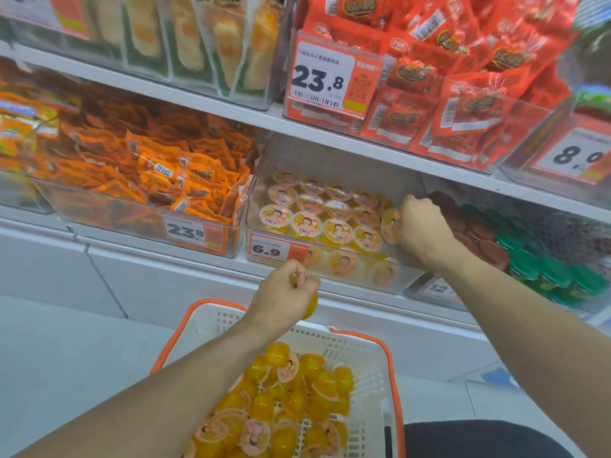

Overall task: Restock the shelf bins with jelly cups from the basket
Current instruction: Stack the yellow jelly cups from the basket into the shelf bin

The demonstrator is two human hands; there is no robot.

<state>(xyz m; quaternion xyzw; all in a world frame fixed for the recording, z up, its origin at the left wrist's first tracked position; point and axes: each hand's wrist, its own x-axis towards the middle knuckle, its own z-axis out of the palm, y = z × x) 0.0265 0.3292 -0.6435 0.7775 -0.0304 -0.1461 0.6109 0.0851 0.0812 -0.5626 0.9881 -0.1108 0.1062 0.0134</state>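
A clear shelf bin (325, 256) with a 6.9 price tag holds several yellow jelly cups with pink cartoon lids. My right hand (421, 226) reaches into the bin's right end and grips a jelly cup (390, 224) tilted on its side. My left hand (286, 292) hovers just below the bin's front, above the basket, curled round another yellow jelly cup (310, 307). The white basket (370, 355) with orange rim sits below and holds several more jelly cups (297, 401).
An orange snack bin (145, 193) stands left of the jelly bin. A bin of dark red and green cups (515, 252) stands to its right. Red packets (446, 94) fill the shelf above. A dark knee (479, 438) shows at bottom right.
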